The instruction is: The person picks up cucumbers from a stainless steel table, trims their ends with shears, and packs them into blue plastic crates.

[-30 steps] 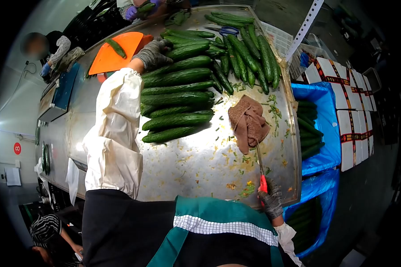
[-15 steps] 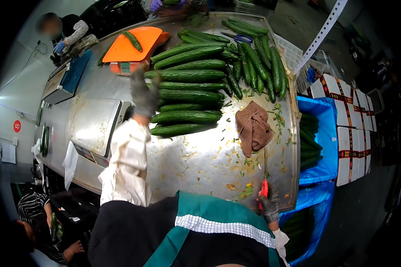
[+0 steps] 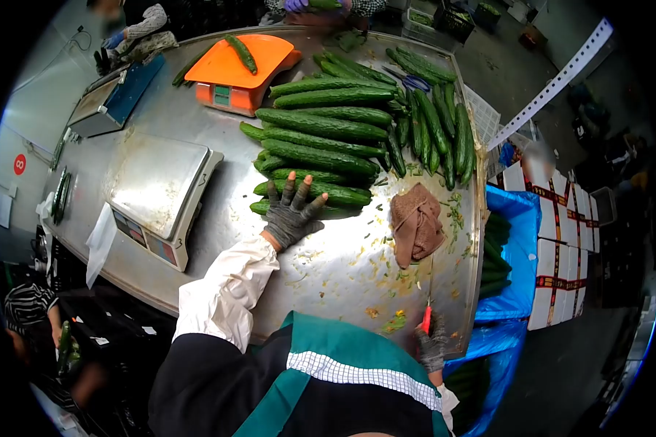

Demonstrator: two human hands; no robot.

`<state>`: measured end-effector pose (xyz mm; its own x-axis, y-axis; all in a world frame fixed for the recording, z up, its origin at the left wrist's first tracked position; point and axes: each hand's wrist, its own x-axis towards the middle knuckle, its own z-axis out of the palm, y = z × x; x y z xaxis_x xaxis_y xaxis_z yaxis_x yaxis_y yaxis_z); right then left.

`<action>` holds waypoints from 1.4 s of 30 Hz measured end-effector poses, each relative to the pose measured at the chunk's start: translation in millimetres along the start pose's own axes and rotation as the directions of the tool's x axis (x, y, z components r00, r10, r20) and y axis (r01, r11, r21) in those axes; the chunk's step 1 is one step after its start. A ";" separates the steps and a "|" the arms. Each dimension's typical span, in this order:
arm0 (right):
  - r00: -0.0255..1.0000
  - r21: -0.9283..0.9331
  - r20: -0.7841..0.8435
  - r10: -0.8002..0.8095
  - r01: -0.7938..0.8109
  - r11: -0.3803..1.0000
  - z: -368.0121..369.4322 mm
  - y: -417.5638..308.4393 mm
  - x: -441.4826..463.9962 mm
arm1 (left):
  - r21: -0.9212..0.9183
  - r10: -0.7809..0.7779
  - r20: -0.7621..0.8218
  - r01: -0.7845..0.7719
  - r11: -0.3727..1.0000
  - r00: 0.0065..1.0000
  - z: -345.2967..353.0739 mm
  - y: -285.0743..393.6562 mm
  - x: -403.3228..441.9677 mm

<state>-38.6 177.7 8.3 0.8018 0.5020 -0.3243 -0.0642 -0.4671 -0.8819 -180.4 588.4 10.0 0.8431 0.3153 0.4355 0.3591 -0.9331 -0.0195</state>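
Observation:
My left hand [image 3: 291,213], in a grey glove with bare fingertips, lies spread over the near end of a row of cucumbers [image 3: 324,149], touching the lowest ones. The fingers are apart. Near the table's front right edge, my right hand [image 3: 431,348] is closed round the red handle of a knife [image 3: 427,319], its thin blade pointing away toward a crumpled brown cloth [image 3: 417,224]. A second group of cucumbers [image 3: 444,131] lies at the back right, beside blue-handled scissors [image 3: 414,81].
An orange scale [image 3: 229,73] with one cucumber on it stands at the back left. A flat metal scale [image 3: 160,189] is on the left. Blue-lined crates [image 3: 514,218] with cucumbers stand right of the metal table [image 3: 328,280]. Other people are at the back and lower left.
My left hand has moved from the far left end of the row down to its near end, fingers spreading over the cucumbers. My right hand still holds the knife. The view has shifted.

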 end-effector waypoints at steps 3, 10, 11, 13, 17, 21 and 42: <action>0.998 -0.021 -0.011 -0.067 0.066 0.998 -1.6 5.8 1.2 | 0.032 -0.047 0.028 0.046 0.998 0.999 -0.9 2.9 13.8; 0.994 0.044 0.027 0.105 -0.106 0.993 0.6 -4.6 4.0 | 0.086 -0.022 -0.085 0.029 0.996 0.996 18.7 -3.9 17.9; 0.994 0.031 0.043 0.101 -0.103 0.994 1.3 -8.4 4.8 | 0.090 -0.025 -0.103 0.034 0.995 0.994 21.3 -3.7 18.5; 0.973 0.097 0.009 0.231 -0.231 0.968 2.4 -23.6 4.9 | 0.087 -0.040 -0.123 0.051 0.995 0.992 24.3 -3.4 21.3; 0.947 0.161 0.003 0.320 -0.316 0.935 7.5 -46.8 6.5 | 0.080 -0.030 -0.180 0.045 0.996 0.983 30.1 -4.9 26.0; 0.945 0.137 -0.003 0.327 -0.323 0.936 7.8 -46.5 7.7 | 0.110 -0.013 -0.210 0.037 0.993 0.978 35.0 -7.2 29.9; 0.981 -0.016 -0.044 0.189 -0.190 0.982 3.4 -9.3 8.1 | 0.156 0.048 -0.224 -0.013 0.988 0.974 63.1 -22.0 74.8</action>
<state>-33.6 188.6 12.8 0.8003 0.3721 -0.4701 -0.2059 -0.5659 -0.7984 -100.0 643.5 -13.8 0.7486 0.2234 0.6243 0.4060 -0.8988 -0.1652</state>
